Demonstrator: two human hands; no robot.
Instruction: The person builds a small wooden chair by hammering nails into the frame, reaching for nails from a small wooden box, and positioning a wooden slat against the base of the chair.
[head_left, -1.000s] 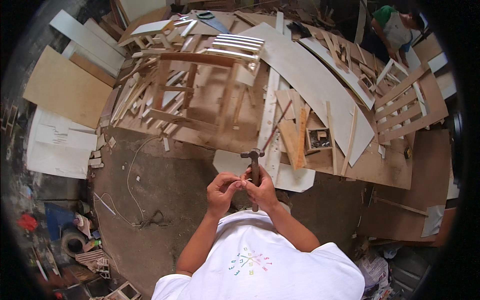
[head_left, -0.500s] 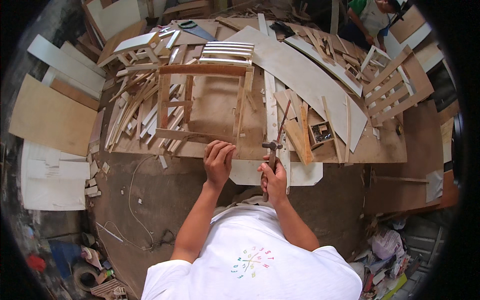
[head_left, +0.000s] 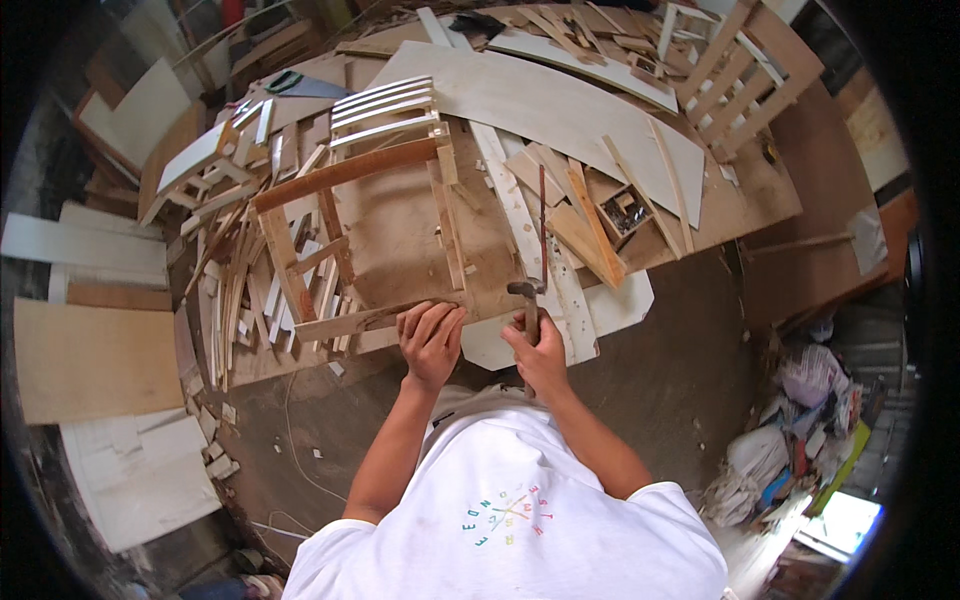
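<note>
A rectangular wooden frame (head_left: 380, 318) lies on the worktable in front of me, with a reddish-brown rail on its far side. My left hand (head_left: 432, 342) is at the right end of the frame's near rail. Its fingers are curled together against that corner, and whatever they pinch is hidden. To its right, my right hand (head_left: 538, 352) grips a hammer (head_left: 530, 318) by the wooden handle, with the metal head upward. The hammer is apart from the frame. Behind the hammer head, a thin dark reddish rod (head_left: 543, 220) lies on the table.
Loose wood strips (head_left: 235, 290) pile up left of the frame. Beyond it are a white-slatted piece (head_left: 382, 112) and a handsaw (head_left: 305, 86). A small compartmented box (head_left: 625, 212) and a large pale panel (head_left: 560, 120) lie to the right. Boards (head_left: 95, 360) lean at far left.
The whole view has turned, so the table now slants up to the right. My left hand's fingers have come up against the frame's near corner. The hammer stays in my right hand.
</note>
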